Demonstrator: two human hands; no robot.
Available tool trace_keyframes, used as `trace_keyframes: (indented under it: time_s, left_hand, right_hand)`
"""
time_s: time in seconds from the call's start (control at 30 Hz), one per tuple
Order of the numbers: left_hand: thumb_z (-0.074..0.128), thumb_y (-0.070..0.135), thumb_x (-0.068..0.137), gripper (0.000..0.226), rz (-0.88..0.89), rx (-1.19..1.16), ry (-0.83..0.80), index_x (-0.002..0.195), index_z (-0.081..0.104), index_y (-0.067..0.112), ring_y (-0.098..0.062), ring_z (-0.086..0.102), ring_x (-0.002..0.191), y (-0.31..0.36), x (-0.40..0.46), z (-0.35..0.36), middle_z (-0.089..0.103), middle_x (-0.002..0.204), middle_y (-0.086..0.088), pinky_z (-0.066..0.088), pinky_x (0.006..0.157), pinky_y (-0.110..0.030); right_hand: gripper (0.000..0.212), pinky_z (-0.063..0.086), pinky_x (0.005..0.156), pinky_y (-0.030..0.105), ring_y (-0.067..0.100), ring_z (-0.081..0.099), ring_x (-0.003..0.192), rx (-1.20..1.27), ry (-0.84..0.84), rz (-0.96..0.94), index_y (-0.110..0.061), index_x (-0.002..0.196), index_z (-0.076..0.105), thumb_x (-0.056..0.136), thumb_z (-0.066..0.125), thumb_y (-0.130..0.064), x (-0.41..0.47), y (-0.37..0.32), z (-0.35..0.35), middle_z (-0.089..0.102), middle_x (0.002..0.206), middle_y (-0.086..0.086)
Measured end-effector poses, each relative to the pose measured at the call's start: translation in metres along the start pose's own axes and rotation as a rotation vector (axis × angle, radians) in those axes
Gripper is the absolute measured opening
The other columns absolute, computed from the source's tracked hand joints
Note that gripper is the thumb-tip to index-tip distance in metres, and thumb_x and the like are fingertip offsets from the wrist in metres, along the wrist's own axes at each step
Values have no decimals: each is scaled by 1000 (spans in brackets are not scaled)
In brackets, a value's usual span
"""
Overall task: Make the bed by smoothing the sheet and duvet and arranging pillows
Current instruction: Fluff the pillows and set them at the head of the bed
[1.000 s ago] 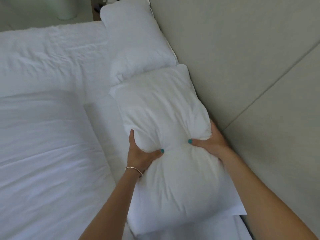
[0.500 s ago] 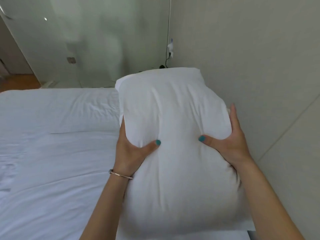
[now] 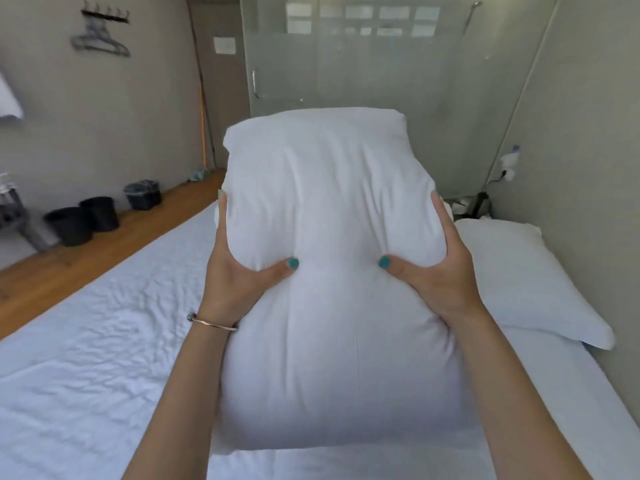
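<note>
Pillow, white, held upright above bed; left hand and right hand grip its sides, thumbs pressed into front; second pillow lies far right

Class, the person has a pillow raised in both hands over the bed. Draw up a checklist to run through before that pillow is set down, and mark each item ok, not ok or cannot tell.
1. Left hand has a firm grip on the held pillow: ok, thumb pressed into the front.
2. Right hand grips likewise: ok.
3. Pillow lifted off the bed: cannot tell, its lower edge hides the sheet.
4. Second pillow lies by the headboard wall: ok.
5. Duvet smooth: not ok, creased.
6. Free space beside the second pillow: cannot tell, hidden behind the held pillow.
</note>
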State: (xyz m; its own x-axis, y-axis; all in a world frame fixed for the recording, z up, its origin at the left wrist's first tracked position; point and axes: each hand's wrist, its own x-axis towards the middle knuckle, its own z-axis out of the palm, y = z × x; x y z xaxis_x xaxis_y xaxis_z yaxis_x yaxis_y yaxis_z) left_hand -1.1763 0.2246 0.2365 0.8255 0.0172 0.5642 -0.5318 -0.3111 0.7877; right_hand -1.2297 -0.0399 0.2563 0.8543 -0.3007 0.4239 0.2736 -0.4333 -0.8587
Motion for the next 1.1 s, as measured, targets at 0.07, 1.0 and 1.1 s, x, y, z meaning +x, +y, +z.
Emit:
trace_keyframes:
  time_s: [0.07,1.0,1.1]
  left_hand:
    - [82,54,51,129,-45,80,24,152,3,33,27,14,128,-30,10,-56,12,154,29,19,95,8]
    - [9,74,88,66,-749,976,-494,144,-19,52,-22,-27,144,-408,-184,-107,-28,157,7,-10,107,-68]
    - [5,77,85,68,-854,1007,-646,145,-15,52,-23,-18,147,-435,-174,-106,-17,160,8,-2,105,-73]
  right_hand:
    - [119,26,107,22,-12,27,131,14,-68,29,-64,138,23,34,80,-75,4,-11,67,28,141,-37]
    - [60,-3,120,44,14,-18,147,-827,-1000,35,-46,149,-12,98,16,-60,-161,245,462,-20,160,-11]
    - [59,3,119,47,16,-10,149,-998,-1247,161,-47,149,-10,95,9,-64,-139,257,481,-18,160,-12]
